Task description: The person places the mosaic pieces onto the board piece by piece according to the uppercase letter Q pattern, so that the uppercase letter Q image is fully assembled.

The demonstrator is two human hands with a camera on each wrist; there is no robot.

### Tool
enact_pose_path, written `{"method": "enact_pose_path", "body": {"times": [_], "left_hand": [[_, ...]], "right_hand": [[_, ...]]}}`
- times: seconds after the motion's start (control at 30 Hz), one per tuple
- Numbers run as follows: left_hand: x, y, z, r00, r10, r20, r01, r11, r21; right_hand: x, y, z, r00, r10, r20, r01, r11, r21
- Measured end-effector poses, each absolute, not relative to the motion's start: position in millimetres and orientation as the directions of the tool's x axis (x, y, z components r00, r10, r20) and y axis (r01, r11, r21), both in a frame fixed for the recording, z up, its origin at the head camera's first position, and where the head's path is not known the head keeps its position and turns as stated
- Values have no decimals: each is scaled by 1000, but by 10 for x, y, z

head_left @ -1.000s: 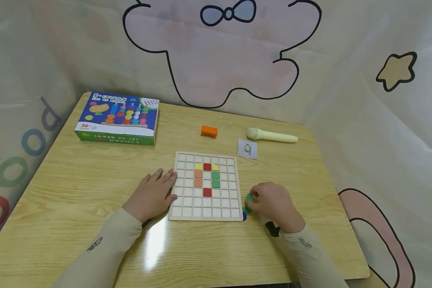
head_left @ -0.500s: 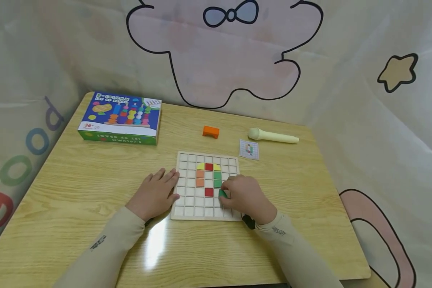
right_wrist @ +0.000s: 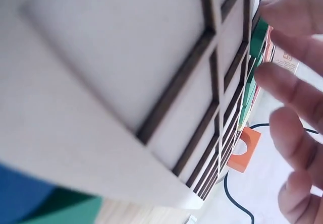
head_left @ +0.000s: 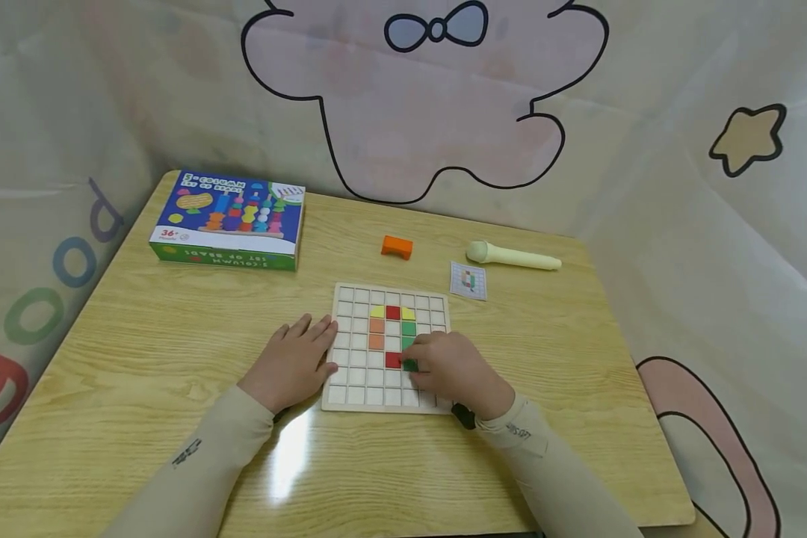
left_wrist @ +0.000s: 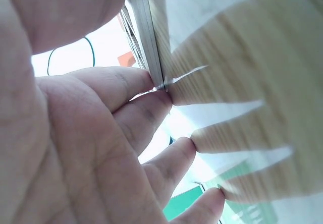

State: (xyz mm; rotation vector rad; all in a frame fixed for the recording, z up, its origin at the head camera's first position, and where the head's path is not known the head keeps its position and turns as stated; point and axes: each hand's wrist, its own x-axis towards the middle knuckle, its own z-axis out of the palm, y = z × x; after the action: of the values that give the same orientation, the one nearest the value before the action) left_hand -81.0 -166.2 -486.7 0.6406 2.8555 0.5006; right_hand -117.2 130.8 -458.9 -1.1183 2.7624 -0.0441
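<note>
My left hand lies with its fingers spread flat, fingertips at the left edge of the white grid board. In the left wrist view its fingers rest on the tabletop along that edge. My right hand is over the board's right half. Its thumb and index finger are at a green tile, just right of the lower red tile. Higher up sit orange tiles, a green tile, yellow corner pieces and a red tile.
A picture card and a pale yellow microphone-shaped stick lie behind the board. Nearby stands an orange arch block. A blue bead-set box is at the back left. A blue piece and a green piece lie beside the board.
From the board's right side, my right hand has moved left over it with a green tile, which is now beside the lower red tile. The left hand stays at the board's edge.
</note>
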Motion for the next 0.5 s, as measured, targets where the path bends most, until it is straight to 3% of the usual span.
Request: {"method": "enact_pose_path", "body": {"times": [0.17,0.5], "left_hand": [[-801,-1666,-4888,-896,436,-88,381,854,355],[-814,-1662,-4877,-891,449,-69,398,845,356]], "right_hand": [[-1159,1335,-4620,-672,-729,-131,-723,684,-98],[-1160,1363,-4584,-692,-715,-97,-713,698,-60]]}}
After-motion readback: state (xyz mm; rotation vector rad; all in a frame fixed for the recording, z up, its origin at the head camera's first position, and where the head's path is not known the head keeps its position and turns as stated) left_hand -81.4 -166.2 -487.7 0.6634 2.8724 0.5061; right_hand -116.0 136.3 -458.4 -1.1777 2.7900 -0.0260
